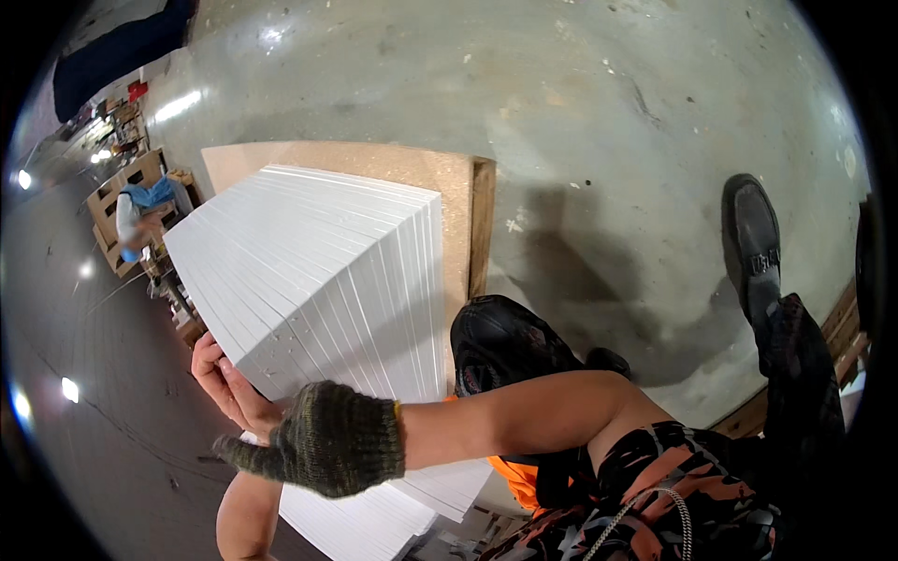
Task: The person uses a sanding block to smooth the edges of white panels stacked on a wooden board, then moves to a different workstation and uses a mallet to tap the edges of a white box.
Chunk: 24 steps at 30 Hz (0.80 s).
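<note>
A tall stack of white panels (pixel 318 252) stands close in front of me, its many thin edges showing as lines. My left hand (pixel 229 383) is bare and has its fingers bent around the near left corner of the stack, gripping white panel edges. Crossing in front of that wrist is my right hand (pixel 341 439), in a dark green knitted glove, near the stack's lower face. Its thumb sticks out to the left, while the other fingers are hidden behind the back of the hand. I cannot tell whether it touches the stack.
Beneath the stack lies a wooden board (pixel 458 201) with a thick edge. More white panels (pixel 365 524) lie below my hands. Grey concrete floor (pixel 599 112) spreads beyond, and my shoe (pixel 751 229) rests on it. Another person (pixel 136 220) is near wooden crates at the far left.
</note>
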Each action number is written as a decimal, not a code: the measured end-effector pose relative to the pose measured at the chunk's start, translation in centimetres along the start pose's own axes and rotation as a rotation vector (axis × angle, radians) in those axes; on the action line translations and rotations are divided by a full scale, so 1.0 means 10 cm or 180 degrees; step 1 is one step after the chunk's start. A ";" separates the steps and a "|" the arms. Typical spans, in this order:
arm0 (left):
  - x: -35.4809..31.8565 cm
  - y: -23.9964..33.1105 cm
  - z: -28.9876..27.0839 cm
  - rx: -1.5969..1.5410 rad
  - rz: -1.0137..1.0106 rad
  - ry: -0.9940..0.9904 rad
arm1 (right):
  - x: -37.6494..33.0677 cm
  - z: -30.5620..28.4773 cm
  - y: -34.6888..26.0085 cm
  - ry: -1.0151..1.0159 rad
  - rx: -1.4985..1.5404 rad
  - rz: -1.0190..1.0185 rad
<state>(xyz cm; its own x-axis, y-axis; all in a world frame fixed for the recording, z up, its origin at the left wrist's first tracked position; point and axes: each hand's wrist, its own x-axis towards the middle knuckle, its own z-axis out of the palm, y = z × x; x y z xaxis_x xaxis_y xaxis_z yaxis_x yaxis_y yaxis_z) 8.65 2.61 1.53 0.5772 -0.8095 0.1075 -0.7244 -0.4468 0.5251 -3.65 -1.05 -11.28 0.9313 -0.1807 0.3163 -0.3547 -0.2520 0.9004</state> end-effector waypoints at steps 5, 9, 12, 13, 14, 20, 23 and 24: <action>0.03 0.08 -0.02 0.0460 0.0348 -0.0195 | -0.24 0.58 -0.26 0.1993 -0.7395 -0.3059; -0.01 0.09 0.16 0.0126 0.0061 -0.0055 | -0.06 0.15 -0.13 0.0811 -1.0608 -0.2588; 0.02 0.00 -0.07 0.0086 -0.0024 -0.0126 | -0.09 0.17 -0.16 0.0598 -1.0392 -0.2567; 0.01 0.03 -0.02 0.0097 -0.0017 -0.0123 | -0.14 0.16 -0.28 0.1003 -1.0550 -0.2547; -0.01 0.07 0.04 0.0112 -0.0012 -0.0119 | -0.18 0.16 -0.44 0.1419 -1.0690 -0.2521; 0.00 0.07 0.07 0.0288 0.0094 -0.0228 | -0.74 0.69 -1.27 0.1820 -0.9147 -0.6675; -0.04 0.03 -0.02 0.0299 0.0074 -0.0224 | -0.73 0.79 -1.12 0.2804 -0.9456 -0.5252; -0.04 0.04 -0.03 0.0291 0.0071 -0.0259 | -0.74 0.81 -1.11 0.3086 -0.9579 -0.4994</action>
<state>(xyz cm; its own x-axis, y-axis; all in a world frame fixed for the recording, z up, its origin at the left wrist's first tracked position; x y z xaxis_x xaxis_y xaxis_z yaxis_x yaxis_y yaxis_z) 8.27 2.85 1.98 0.5307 -0.8463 0.0475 -0.7702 -0.4581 0.4437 -7.32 -4.64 -26.02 0.4728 -0.8071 -0.3537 -0.3070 0.2254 -0.9246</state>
